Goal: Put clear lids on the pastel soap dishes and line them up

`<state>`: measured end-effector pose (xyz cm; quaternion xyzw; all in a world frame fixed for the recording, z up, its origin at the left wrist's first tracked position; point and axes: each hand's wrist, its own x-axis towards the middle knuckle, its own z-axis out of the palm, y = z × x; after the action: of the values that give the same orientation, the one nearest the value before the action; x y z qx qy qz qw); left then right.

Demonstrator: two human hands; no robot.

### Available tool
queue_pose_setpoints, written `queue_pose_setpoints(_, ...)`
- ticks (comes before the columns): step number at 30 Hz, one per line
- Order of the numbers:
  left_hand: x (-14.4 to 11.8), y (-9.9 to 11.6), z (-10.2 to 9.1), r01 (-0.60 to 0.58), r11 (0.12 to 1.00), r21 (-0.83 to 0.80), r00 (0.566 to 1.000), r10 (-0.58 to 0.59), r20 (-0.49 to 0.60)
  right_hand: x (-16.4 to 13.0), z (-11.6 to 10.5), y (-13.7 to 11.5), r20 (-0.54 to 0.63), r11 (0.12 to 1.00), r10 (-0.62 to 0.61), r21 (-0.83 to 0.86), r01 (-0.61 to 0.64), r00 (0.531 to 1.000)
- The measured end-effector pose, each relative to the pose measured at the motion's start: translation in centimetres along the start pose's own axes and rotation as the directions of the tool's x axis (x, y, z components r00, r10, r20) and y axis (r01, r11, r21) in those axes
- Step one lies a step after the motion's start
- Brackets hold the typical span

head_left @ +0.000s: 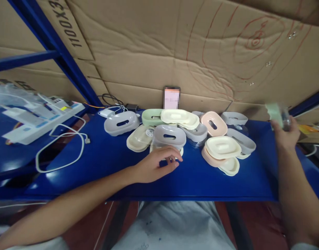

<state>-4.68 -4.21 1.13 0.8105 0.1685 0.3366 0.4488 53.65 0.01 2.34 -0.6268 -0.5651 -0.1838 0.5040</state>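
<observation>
The left hand (155, 163) rests on the blue table (102, 156), fingertips touching a grey soap dish (169, 136) at the near edge of a heap of dishes. The right hand (285, 133), raised far right, grips a blurred pale green piece (275, 113).

2 bare forearms end in bare hands, left hand (155, 163) and right hand (285, 133). Short pale sleeves show at both lower corners; light grey, faintly speckled clothing covers the lap.
</observation>
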Motion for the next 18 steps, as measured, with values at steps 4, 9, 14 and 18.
queue_pose_setpoints(4,-0.2,-0.5,0.4,0.042,0.967,-0.250,0.999,-0.049,-0.023,-1.4,0.2,-10.4,-0.044,0.957,-0.160,0.239,0.166,0.986)
queue_pose_setpoints(9,-0.2,-0.7,0.2,-0.001,0.944,-0.331,0.987,-0.052,-0.151,-7.3,1.4,-26.8,0.392,0.757,-0.642,0.460,0.464,0.659)
queue_pose_setpoints(14,0.2,-1.2,-0.2,0.069,0.981,-0.181,0.927,-0.130,-0.351,-9.5,4.8,-29.5,0.504,0.721,-0.668,0.621,0.308,0.548)
queue_pose_setpoints(18,0.4,-1.6,0.1,0.087,0.968,-0.237,0.936,-0.161,-0.312,-8.1,5.3,-26.8,0.500,0.738,-0.615,0.636,0.224,0.610)
